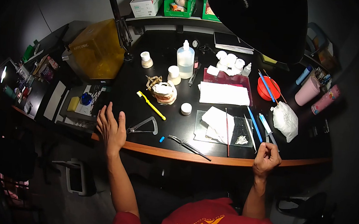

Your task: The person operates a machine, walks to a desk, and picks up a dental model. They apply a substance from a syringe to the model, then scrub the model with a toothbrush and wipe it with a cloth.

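The left hand (111, 129) lies with its fingers spread at the table's (166, 154) wooden edge, just beside the metal caliper (144, 126). The right hand (266, 159) has its thumb and fingers drawn together at the near end of the blue stick (255, 124); whether they pinch it, I cannot tell. That stick lies between the glass slab (199, 133) and the crumpled white wad (285, 121), with the syringe (266, 125) beside it.
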Available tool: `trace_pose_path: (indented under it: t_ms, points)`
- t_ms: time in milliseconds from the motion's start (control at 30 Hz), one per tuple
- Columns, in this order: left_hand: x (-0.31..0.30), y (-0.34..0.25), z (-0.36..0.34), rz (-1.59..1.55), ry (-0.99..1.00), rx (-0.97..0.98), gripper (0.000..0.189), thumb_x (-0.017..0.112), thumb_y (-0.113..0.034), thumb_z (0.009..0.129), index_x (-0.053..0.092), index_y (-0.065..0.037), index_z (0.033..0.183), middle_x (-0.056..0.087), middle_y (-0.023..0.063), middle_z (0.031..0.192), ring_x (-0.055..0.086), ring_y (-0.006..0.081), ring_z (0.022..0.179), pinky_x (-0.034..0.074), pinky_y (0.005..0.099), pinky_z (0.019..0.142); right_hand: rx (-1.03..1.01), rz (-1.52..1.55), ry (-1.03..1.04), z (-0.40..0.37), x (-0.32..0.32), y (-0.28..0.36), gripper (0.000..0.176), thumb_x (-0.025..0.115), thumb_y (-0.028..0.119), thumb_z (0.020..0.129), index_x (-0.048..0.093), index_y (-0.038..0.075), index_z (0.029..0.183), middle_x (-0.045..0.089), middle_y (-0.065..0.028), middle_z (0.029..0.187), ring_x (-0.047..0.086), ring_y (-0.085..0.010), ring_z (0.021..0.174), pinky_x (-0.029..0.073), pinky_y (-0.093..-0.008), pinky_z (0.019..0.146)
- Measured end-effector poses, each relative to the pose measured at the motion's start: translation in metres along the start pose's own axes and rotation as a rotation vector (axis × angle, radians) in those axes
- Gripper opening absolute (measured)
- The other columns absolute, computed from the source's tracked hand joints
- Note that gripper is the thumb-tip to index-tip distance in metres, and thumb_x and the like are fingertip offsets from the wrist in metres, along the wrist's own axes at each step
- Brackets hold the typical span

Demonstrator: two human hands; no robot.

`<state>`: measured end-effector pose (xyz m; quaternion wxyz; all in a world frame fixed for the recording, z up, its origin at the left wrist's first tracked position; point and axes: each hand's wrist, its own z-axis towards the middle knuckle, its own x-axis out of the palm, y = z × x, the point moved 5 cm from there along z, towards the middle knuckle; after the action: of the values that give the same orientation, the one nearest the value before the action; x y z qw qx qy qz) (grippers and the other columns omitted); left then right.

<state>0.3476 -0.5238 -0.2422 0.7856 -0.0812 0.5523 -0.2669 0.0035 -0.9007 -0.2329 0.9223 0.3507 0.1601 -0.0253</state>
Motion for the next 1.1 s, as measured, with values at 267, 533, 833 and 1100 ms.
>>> trace_pose_path:
  t_ms: [267,533,833,1100]
  points:
    - [0.004,0.005,0.001,0.02,0.014,-0.029,0.063,0.04,-0.055,0.108,0.04,-0.016,0.158,0.037,0.0118,0.161,0.027,0.0323,0.152,0.02,0.0565,0.122,0.008,-0.013,0.002,0.0,-0.001,0.0,0.01,0.069,0.002,0.09,0.064,0.0,0.081,0.049,0.0019,0.06,0.04,-0.0065,0.052,0.03,-0.0257,0.048]
    - [0.002,0.003,0.001,0.02,0.017,-0.026,0.063,0.043,-0.052,0.107,0.04,-0.013,0.157,0.037,0.0149,0.159,0.027,0.0348,0.152,0.022,0.0563,0.121,0.007,-0.016,0.01,0.0,-0.001,-0.001,0.012,0.069,0.003,0.09,0.064,0.0,0.079,0.048,0.0011,0.059,0.039,-0.0068,0.051,0.03,-0.0267,0.047]
    - [0.003,0.005,0.002,0.017,0.015,-0.028,0.063,0.043,-0.052,0.107,0.041,-0.012,0.157,0.037,0.0146,0.16,0.027,0.0344,0.152,0.022,0.0553,0.121,-0.014,-0.047,0.019,0.002,-0.001,0.005,0.012,0.069,0.002,0.089,0.064,0.0,0.079,0.049,0.0004,0.059,0.041,-0.0076,0.05,0.031,-0.0271,0.047]
    - [0.003,0.004,0.002,0.02,0.025,-0.02,0.064,0.042,-0.053,0.108,0.041,-0.012,0.157,0.037,0.016,0.16,0.028,0.0343,0.151,0.022,0.0535,0.122,-0.008,-0.066,0.013,0.002,-0.002,0.006,0.009,0.07,0.001,0.088,0.065,0.0,0.08,0.05,-0.0013,0.06,0.043,-0.0089,0.049,0.032,-0.0273,0.046]
